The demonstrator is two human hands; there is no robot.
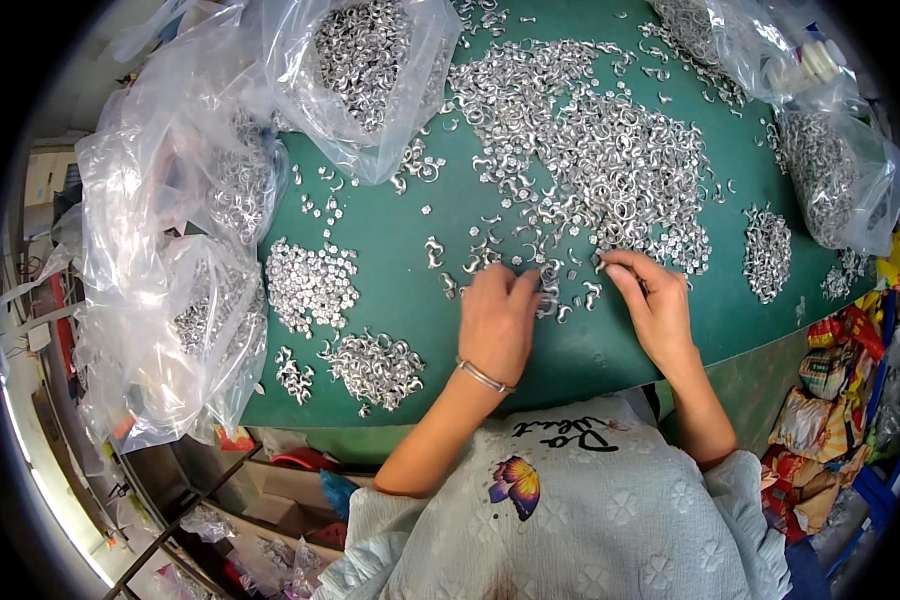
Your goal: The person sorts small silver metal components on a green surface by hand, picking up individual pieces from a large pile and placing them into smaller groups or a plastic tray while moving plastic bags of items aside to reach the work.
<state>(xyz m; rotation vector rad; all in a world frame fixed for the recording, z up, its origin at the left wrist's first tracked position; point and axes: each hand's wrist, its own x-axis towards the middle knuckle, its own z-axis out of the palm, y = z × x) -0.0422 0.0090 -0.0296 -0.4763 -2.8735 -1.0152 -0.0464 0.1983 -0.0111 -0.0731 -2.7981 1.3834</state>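
Observation:
On the green tabletop [370, 215] lies a big loose heap of small silver metal pieces [620, 170], some curved, some flower-shaped. My left hand [498, 318], with a bangle on its wrist, is at the near edge of this scatter. Its fingers curl down among a few pieces; the fingertips are partly hidden, so what they hold does not show. To its right, my right hand [657, 305] pinches a small curved silver metal piece [600, 263] between thumb and forefinger. Several curved pieces [592, 295] lie loose between the two hands.
At the left are a pile of flower-shaped pieces [310, 285] and a pile of curved ones [372, 370]. Another small pile [767, 255] lies at the right. Clear plastic bags of metal pieces stand at the far left [370, 70], left [180, 300] and right [830, 170].

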